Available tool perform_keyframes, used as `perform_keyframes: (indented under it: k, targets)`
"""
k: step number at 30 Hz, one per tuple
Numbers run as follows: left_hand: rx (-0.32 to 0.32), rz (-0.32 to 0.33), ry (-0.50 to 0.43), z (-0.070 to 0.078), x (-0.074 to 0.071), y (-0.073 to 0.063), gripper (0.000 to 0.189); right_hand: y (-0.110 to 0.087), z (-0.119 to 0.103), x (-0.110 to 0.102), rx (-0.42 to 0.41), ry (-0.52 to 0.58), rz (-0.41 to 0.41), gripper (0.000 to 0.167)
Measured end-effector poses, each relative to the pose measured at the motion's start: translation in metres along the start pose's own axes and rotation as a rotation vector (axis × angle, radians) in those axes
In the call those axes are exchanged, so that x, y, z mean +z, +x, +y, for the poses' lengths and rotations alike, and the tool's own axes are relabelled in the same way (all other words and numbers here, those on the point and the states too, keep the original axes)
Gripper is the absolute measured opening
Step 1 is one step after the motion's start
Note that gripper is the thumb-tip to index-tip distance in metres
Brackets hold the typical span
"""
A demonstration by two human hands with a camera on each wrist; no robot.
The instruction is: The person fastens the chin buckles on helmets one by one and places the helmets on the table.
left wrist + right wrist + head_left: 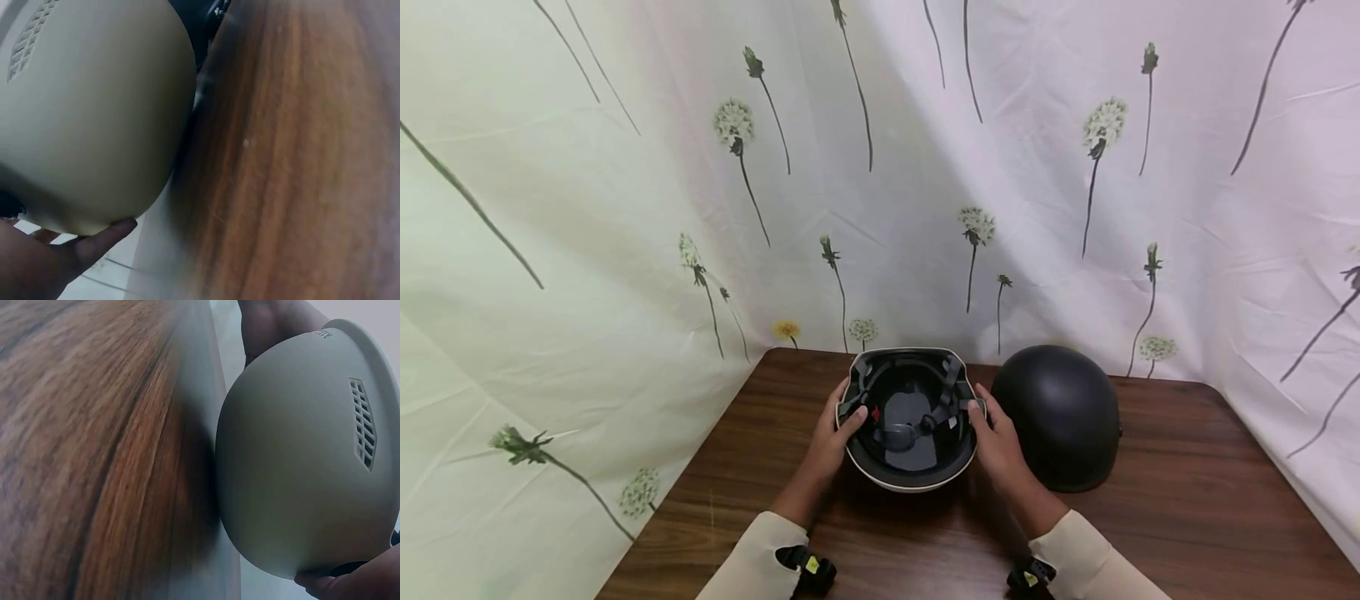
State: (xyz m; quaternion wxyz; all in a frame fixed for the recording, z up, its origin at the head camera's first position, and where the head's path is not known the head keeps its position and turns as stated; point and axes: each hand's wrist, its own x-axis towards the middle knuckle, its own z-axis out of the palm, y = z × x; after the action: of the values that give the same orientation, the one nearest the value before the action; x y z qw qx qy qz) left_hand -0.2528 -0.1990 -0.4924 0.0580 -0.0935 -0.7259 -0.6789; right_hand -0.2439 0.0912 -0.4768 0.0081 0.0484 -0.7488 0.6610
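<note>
A pale beige helmet (912, 485) is turned upside down over the table, its black padded inside and grey straps facing up in the head view. My left hand (841, 429) grips its left rim, thumb over the edge. On the opposite rim my right hand (996, 433) holds on the same way. The wrist views show the helmet's smooth shell (100, 119) from outside, with a slotted vent (364, 425) in its side. Its crown is close over the wood. A small red piece (876, 413) shows among the straps.
A black helmet (1060, 417) sits dome up on the brown wooden table (1187, 483), just right of my right hand. Behind the table hangs a white curtain (910, 183) printed with dandelions. Dark straps with devices (812, 571) are on both wrists.
</note>
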Motion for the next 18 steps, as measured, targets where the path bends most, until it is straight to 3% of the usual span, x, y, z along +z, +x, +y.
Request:
perform_keyframes:
  k: [11,18]
  targets:
    - [-0.013,-0.025,-0.073,0.010,0.005,0.003,0.068,-0.006,-0.012,-0.010,-0.042,-0.033,0.005,0.067]
    - [0.057,-0.078,-0.113,0.020,0.001,0.008,0.064,-0.004,-0.008,-0.005,-0.078,-0.007,0.041,0.062]
